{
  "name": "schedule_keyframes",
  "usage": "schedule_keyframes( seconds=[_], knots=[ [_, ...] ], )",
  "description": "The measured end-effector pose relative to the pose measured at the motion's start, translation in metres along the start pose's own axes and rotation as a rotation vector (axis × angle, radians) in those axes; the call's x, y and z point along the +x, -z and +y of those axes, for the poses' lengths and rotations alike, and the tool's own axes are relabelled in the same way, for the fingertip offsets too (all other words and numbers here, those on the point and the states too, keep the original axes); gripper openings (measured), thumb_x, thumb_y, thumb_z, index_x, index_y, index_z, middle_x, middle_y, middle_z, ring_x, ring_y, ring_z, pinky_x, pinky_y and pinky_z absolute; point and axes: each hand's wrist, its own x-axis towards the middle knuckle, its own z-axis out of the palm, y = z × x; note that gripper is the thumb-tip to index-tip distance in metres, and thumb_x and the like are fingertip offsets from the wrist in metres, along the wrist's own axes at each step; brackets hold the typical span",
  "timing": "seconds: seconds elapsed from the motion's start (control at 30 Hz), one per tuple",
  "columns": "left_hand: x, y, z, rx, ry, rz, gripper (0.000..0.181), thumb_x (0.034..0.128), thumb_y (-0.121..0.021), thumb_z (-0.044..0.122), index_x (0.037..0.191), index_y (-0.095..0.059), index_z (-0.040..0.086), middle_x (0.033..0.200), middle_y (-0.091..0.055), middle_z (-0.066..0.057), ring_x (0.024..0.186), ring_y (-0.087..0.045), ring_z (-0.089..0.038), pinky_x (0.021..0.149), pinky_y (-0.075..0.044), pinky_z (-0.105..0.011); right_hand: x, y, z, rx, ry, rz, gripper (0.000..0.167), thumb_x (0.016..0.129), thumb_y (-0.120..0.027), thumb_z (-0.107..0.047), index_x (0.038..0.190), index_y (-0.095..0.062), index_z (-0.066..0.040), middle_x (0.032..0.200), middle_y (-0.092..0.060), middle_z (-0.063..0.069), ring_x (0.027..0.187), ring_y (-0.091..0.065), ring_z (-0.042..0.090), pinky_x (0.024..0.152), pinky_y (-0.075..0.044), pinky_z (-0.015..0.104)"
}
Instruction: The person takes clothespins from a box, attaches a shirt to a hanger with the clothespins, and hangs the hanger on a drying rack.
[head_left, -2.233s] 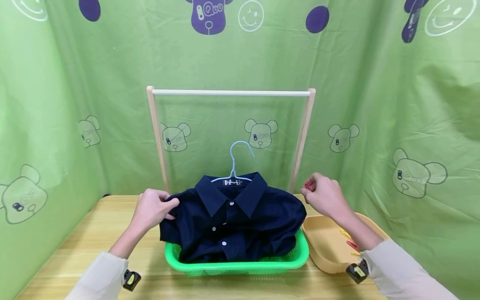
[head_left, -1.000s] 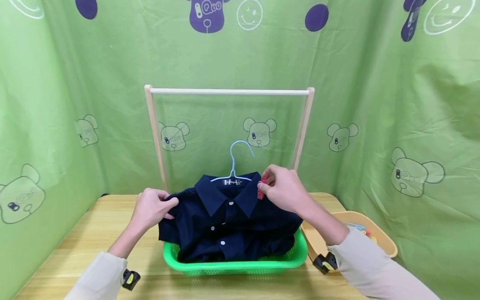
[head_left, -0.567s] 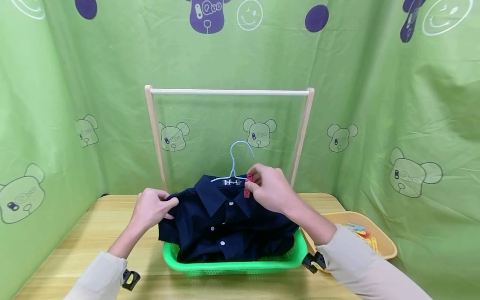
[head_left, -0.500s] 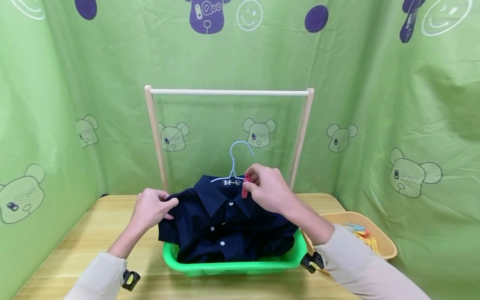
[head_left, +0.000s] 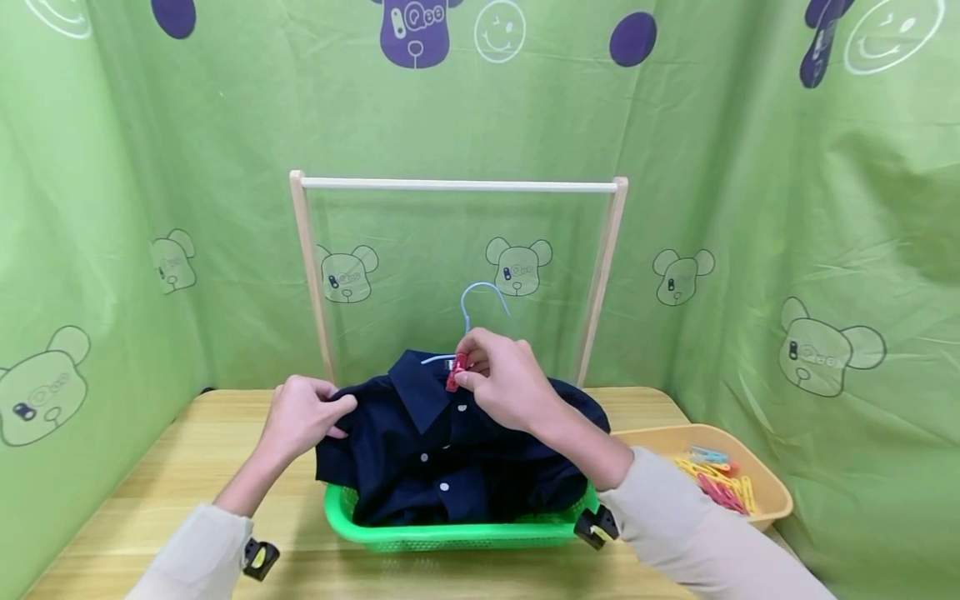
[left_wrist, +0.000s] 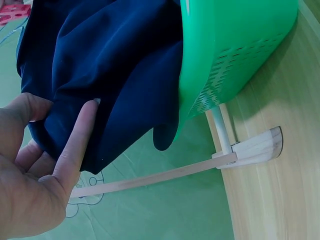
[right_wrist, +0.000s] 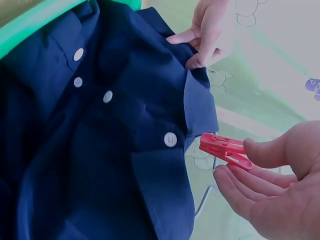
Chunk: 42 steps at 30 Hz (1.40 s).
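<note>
Both hands were occupied: the right hand [head_left: 510,382] pinched one red clothespin [head_left: 456,372] between thumb and fingers, and the left hand [head_left: 303,417] held a bit of cloth at the shoulder of one dark shirt [head_left: 420,450], its index finger lying along the fabric. Held at the neck opening, the red clothespin had its tip close to the collar, though whether it touched the cloth could not be told. Four white buttons [right_wrist: 170,139] showed down the shirt front in the right wrist view. One pale blue hanger [head_left: 482,283] sat inside the collar, its hook upright above the neck. Containers numbered two. One, a green basket [head_left: 480,535] with perforated sides, held the lower part of the shirt, whose collar and shoulders rose above the rim. The other, a shallow orange tray [head_left: 771,487] on the right-hand side, held a jumble of loose clothespins [head_left: 708,455]: several yellow, some red and at least one blue, overlapping too much for an exact count. Both containers rested on one wooden tabletop [head_left: 180,467]. Behind the basket stood one rack [head_left: 459,184], with two wooden uprights and a single white crossbar, against a green curtain [head_left: 450,125] printed with bear heads.
</note>
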Motion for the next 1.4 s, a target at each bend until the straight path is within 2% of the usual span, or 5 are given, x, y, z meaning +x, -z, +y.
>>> schedule_keyframes(
  seconds=[0.2, 0.53, 0.67, 1.13, 1.4],
  knots=[
    [0.000, 0.000, 0.000, -0.004, 0.003, -0.004, 0.026, 0.0847, -0.065, 0.017, 0.061, -0.066, 0.005, 0.053, -0.064, -0.008, 0.056, -0.074, -0.014, 0.046, -0.044, -0.029, 0.001, -0.010, -0.010, 0.042, 0.008, 0.012, 0.015, 0.091, -0.073, -0.006, 0.105, -0.067, -0.008, 0.100, -0.077, 0.004, 0.091, -0.075, 0.016, 0.083, -0.060, 0.033],
    [0.002, -0.001, -0.001, 0.012, -0.007, 0.004, 0.030, 0.0842, -0.065, 0.019, 0.058, -0.060, 0.007, 0.049, -0.059, -0.006, 0.054, -0.073, -0.013, 0.045, -0.043, -0.029, 0.006, -0.028, -0.016, 0.063, 0.070, 0.049, 0.017, 0.088, -0.076, -0.008, 0.105, -0.070, -0.009, 0.096, -0.076, 0.001, 0.087, -0.072, 0.014, 0.081, -0.059, 0.030],
    [0.003, 0.000, 0.000, 0.011, -0.012, 0.000, 0.027, 0.0843, -0.066, 0.018, 0.060, -0.063, 0.006, 0.053, -0.064, -0.006, 0.055, -0.073, -0.013, 0.045, -0.044, -0.028, 0.008, -0.035, -0.018, 0.079, 0.101, 0.077, 0.016, 0.088, -0.076, -0.006, 0.103, -0.070, -0.008, 0.095, -0.075, 0.002, 0.084, -0.071, 0.014, 0.079, -0.058, 0.028],
    [0.001, 0.001, 0.001, 0.000, -0.003, -0.008, 0.026, 0.0854, -0.066, 0.018, 0.063, -0.065, 0.005, 0.056, -0.066, -0.007, 0.056, -0.074, -0.014, 0.045, -0.042, -0.028, 0.012, -0.054, -0.016, 0.063, 0.178, 0.193, 0.015, 0.086, -0.077, -0.004, 0.099, -0.070, -0.010, 0.091, -0.077, 0.001, 0.082, -0.075, 0.014, 0.077, -0.058, 0.031],
    [0.001, -0.001, 0.003, 0.005, -0.012, 0.002, 0.027, 0.0851, -0.066, 0.018, 0.061, -0.065, 0.006, 0.051, -0.061, -0.008, 0.056, -0.074, -0.014, 0.046, -0.044, -0.028, 0.017, -0.061, -0.017, 0.051, 0.253, 0.206, 0.012, 0.085, -0.076, 0.001, 0.092, -0.070, -0.007, 0.089, -0.078, 0.002, 0.081, -0.075, 0.012, 0.073, -0.057, 0.024]
  ],
)
